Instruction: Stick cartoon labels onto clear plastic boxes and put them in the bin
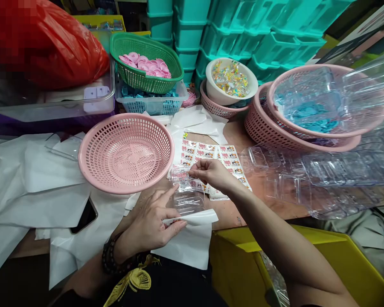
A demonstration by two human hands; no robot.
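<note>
My left hand [153, 219] grips a sheet of white backing paper [192, 245] between thumb and fingers. Its index finger reaches out to the left edge of a clear plastic blister pack [188, 201] lying on the table. My right hand [216, 174] is closed in a pinch at the right edge of a small printed sticker [180, 174], which lies over the pack's far end. What exactly is between those fingertips is partly hidden. Sheets of cat-print stickers [232, 160] lie just beyond and under my right hand.
A pink basket [128, 187] stands left of the pack. Clear blister packs [336, 168] lie at the right below stacked pink baskets [254, 123]. Behind are a green basket [147, 83] of pink pieces and a white bowl [219, 96]. A phone [85, 217] rests among papers at left.
</note>
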